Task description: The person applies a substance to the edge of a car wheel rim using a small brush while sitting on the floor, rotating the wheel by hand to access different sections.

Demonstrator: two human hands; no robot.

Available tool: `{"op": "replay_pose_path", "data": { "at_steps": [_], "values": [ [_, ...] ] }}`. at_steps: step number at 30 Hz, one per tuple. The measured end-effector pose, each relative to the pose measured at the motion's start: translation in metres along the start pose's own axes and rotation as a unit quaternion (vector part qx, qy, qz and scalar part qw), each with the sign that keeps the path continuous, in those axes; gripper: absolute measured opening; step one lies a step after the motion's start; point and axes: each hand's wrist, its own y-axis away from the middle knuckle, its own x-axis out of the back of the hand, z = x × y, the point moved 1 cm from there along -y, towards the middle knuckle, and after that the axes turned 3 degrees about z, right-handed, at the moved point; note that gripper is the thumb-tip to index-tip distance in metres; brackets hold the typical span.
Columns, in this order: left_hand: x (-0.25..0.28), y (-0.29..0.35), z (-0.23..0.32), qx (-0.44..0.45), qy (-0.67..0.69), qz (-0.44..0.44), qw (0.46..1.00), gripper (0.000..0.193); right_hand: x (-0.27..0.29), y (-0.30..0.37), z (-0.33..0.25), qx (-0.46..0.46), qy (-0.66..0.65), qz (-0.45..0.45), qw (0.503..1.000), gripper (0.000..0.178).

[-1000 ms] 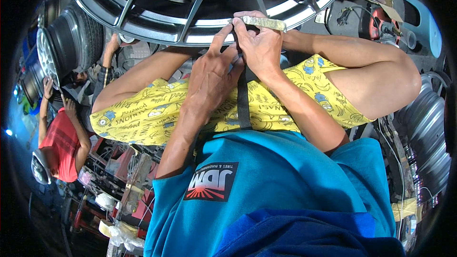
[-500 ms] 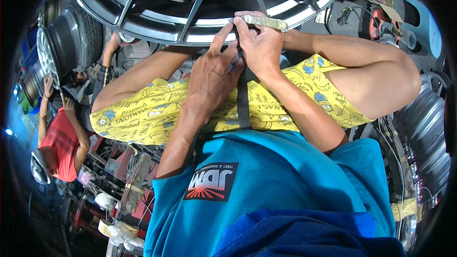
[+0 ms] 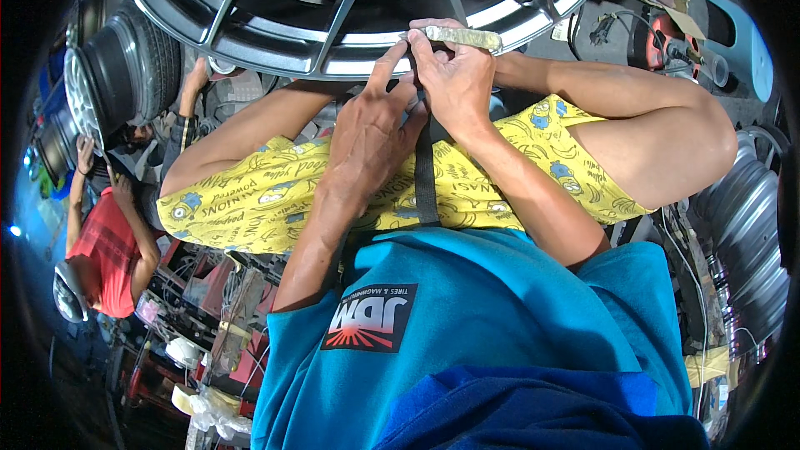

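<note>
A grey multi-spoke car wheel rim [image 3: 357, 44] with a bright machined lip stands across the top of the view, against my folded legs. Between the thumb and fingers of my right hand [image 3: 457, 82] is a slim tool with a tape-wrapped handle [image 3: 467, 37]. Its thin tip points left and meets the rim's lip, or comes very close. My left hand [image 3: 372, 121] holds nothing I can see; its index finger reaches out to the lip beside the tip, with the thumb apart. The other left fingers are partly bent, and their undersides are hidden.
A tyre on a wheel [image 3: 142, 58] stands at the left, near a co-worker in a red shirt [image 3: 104, 250] with hands on another wheel [image 3: 83, 96]. At the right are a red power tool [image 3: 662, 42], a light-blue plastic piece [image 3: 742, 46] and stacked silver rims [image 3: 742, 217].
My hands, the tool and the rim hold almost the same place. At the left, the co-worker's hands have shifted very slightly.
</note>
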Motion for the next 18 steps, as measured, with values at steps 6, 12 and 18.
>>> {"op": "replay_pose_path", "data": {
  "at_steps": [6,12,18],
  "values": [
    [0.0,-0.001,0.001,-0.003,-0.002,0.004,1.0,0.034,0.001,0.002,0.002,-0.05,-0.071,-0.017,0.996,0.013],
    [0.001,-0.001,0.0,-0.011,0.008,0.013,1.0,0.031,0.0,0.002,0.0,-0.035,-0.088,-0.013,0.995,0.014],
    [0.003,-0.003,0.004,0.05,-0.008,0.048,0.998,0.024,0.003,0.004,-0.009,-0.052,-0.114,-0.029,0.992,0.014]
  ]
}}
